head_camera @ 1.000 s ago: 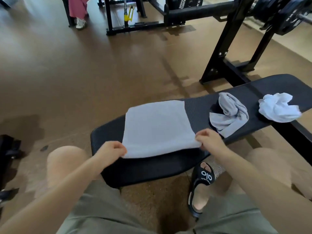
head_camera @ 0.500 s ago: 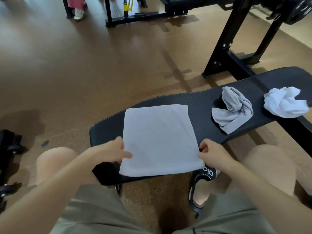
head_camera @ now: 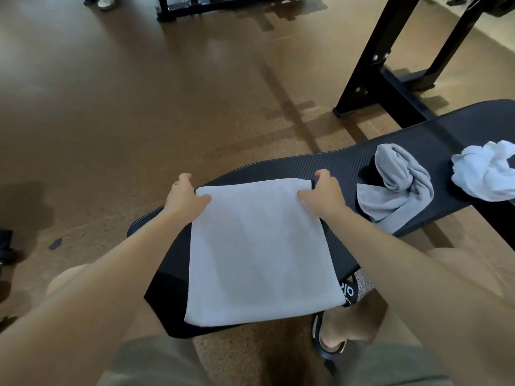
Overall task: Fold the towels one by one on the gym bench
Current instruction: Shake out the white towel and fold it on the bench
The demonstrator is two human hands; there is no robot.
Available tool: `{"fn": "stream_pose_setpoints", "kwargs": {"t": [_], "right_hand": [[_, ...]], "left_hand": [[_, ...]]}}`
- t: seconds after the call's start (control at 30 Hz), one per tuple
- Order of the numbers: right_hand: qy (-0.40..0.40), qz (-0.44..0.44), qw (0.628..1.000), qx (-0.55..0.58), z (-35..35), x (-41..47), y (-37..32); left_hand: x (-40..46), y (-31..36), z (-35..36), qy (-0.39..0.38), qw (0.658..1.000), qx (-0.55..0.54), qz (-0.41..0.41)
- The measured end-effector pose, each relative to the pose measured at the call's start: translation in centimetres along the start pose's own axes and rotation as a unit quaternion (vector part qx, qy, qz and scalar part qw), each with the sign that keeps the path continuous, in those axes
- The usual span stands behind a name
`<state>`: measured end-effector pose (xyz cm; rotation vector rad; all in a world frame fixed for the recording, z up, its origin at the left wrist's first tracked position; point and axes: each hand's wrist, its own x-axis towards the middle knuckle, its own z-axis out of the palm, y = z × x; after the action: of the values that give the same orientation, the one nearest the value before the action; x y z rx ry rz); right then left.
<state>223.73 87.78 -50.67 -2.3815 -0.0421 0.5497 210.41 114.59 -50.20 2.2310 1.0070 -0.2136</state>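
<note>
Pale towel point(head_camera: 262, 252) flat on near end of table point(head_camera: 328, 168), near edge overhanging. Left hand point(head_camera: 184, 197) and right hand point(head_camera: 323, 195) each pinching a far corner. Best drawn toward near edge, corners matched (grey towel point(head_camera: 401, 185), white towel point(head_camera: 487, 171) waiting crumpled).

White towel point(head_camera: 486, 172) cut by right edge, sandal point(head_camera: 331, 334) partly behind flat towel point(head_camera: 259, 249), rack point(head_camera: 390, 65) cropped above
</note>
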Motion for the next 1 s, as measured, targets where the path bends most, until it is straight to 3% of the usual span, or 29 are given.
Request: {"fn": "stream_pose_setpoints", "kwargs": {"t": [0.13, 0.47, 0.7, 1.0], "right_hand": [[-0.005, 0.001, 1.000, -0.024, 0.4, 1.8, -0.4], [-0.031, -0.075, 0.996, -0.043, -1.0, 1.6, -0.8], [-0.074, -0.079, 0.993, -0.037, -4.2, -0.2, -1.7], [-0.093, -0.158, 0.982, 0.037, -9.6, -5.2, -2.4]], "left_hand": [[1.4, -0.3, 0.2, -0.003, 0.999, 0.048, 0.016], [0.1, 0.2, -0.5, -0.020, 0.971, 0.177, 0.158], [-2.5, 0.6, -3.7, -0.038, 0.943, 0.187, 0.273], [-7.7, 0.7, -8.9, -0.103, 0.915, 0.197, 0.337]]}}
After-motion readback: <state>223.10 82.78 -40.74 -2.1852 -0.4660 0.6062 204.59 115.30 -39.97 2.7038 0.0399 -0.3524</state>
